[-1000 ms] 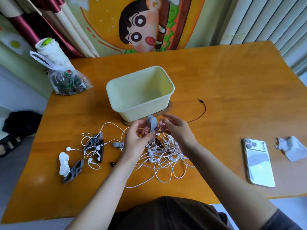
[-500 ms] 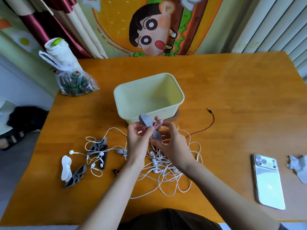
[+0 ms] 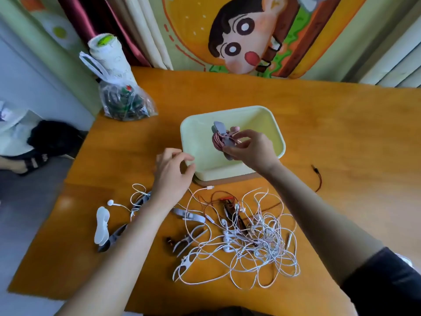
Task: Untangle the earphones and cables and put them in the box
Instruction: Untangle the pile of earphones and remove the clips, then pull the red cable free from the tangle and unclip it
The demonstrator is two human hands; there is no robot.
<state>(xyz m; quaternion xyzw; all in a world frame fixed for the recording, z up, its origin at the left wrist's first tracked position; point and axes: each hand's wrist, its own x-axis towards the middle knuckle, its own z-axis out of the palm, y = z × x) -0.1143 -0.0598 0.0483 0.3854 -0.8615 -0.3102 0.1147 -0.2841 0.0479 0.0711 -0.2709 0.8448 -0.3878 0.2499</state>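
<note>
Over the pale yellow plastic box (image 3: pixel 282 144), the right hand (image 3: pixel 252 151) clamps its grip on a coiled pink cable in a grey clip (image 3: pixel 220 139), palm turned down, likely to drop it in. At the box's 8 o'clock the left hand (image 3: pixel 173 174) hovers, grip apart and empty; white tangled earphones (image 3: pixel 250 240) lie at 6 o'clock.

My orange wooden worktop (image 3: pixel 319 115) looks smooth and satiny; the pale yellow plastic box (image 3: pixel 279 131) matt; the thin white rubbery cables (image 3: pixel 262 258) glossy.
</note>
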